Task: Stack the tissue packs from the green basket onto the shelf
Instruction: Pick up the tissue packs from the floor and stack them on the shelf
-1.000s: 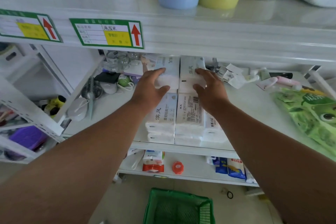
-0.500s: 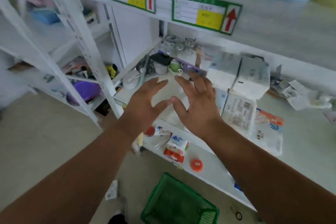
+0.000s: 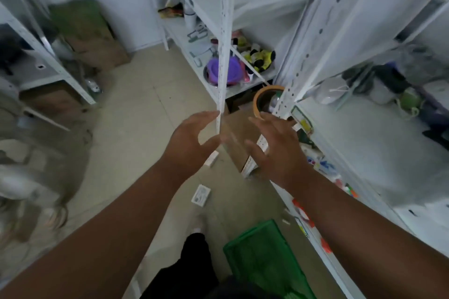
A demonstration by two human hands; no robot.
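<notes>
Reaching for the next load starts at the green basket (image 3: 262, 257), which sits on the floor (image 3: 136, 114) just beside the shelf (image 3: 364, 143), below both forearms. No tissue packs are visible; the basket's contents cannot be made out through the blur. Left hand (image 3: 187, 143) and right hand (image 3: 277, 145) hover apart in mid-air, fingers spread and released, holding nothing. Recommended: lower both hands squarely over the basket, grip packs from opposite sides, and lift level, clear of the shelf edge.

Single head-worn view, angled steeply down, close over both forearms, facing floor (image 3: 136, 109) and shelving (image 3: 379, 143)
</notes>
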